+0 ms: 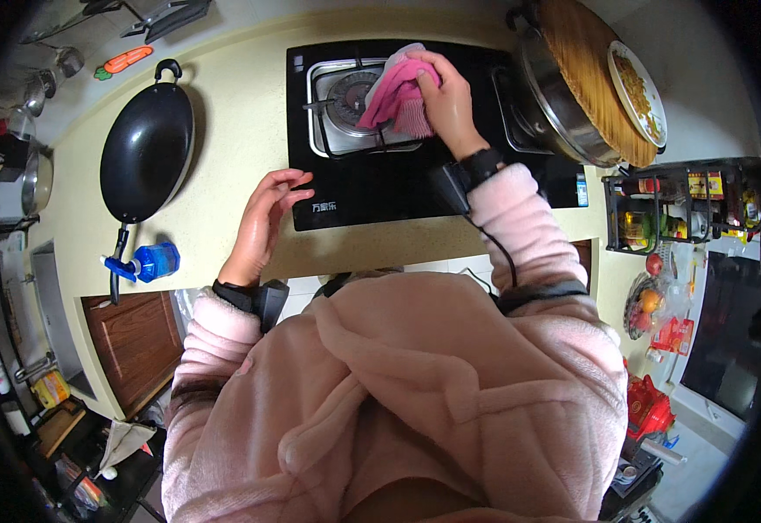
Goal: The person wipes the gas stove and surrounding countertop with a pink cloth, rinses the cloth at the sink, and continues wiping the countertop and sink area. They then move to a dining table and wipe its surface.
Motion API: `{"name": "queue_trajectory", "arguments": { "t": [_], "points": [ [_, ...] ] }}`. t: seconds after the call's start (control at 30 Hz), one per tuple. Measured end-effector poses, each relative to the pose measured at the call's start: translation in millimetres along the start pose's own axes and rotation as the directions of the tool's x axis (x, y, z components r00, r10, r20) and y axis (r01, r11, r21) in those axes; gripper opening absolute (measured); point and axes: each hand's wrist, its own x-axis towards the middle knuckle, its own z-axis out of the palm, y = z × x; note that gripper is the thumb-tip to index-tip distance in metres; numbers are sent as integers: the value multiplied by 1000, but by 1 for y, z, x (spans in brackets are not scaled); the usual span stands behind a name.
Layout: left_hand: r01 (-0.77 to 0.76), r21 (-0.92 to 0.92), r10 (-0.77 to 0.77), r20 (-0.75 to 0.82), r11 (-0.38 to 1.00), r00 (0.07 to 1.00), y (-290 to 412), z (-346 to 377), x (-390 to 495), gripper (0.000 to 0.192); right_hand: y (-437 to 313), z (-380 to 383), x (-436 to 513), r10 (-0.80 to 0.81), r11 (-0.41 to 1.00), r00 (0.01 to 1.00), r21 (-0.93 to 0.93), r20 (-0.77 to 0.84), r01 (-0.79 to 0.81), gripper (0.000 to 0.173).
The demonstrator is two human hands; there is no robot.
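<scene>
My right hand (449,98) grips a pink cloth (396,98) with a paler striped side. The cloth is bunched over the right part of the left gas burner (347,98), covering some of its pan support and steel drip tray. Around the burner spreads the black glass top of the gas stove (380,189), which bears writing near its front left corner. My left hand (266,212) is beside the stove's left front edge, fingers apart and slightly curled, with nothing in it. Whether its fingertips touch the glass I cannot tell.
A black wok (148,153) lies on the counter to the left, near a blue spray bottle (156,263). On the right burner stands a large steel pot (550,98), topped by a wooden board (576,72) and a plate of food (639,95). A condiment rack (668,209) is farther right.
</scene>
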Motion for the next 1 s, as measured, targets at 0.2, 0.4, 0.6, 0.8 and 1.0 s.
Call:
{"name": "queue_trajectory", "arguments": {
  "t": [0.2,0.4,0.6,0.8,1.0],
  "points": [
    [0,7,1,-130,1000,992,2,-12,-17,35,-4,-12,30,3,969,993,246,-121,27,26],
    [-47,-43,35,-241,998,970,-6,-50,-47,37,-64,-94,0,245,814,967,527,67,-243,32],
    [-23,-116,-17,-328,993,945,-15,-72,-60,38,-48,-72,-87,378,834,875,298,302,-464,39],
    [-18,-97,-12,-299,995,954,-13,-70,-58,38,-13,-8,-103,357,787,857,-614,371,-62,41],
    [-28,-117,-10,-311,993,950,-12,-73,-69,36,10,47,-68,459,643,782,-765,422,35,54]
  ]
}}
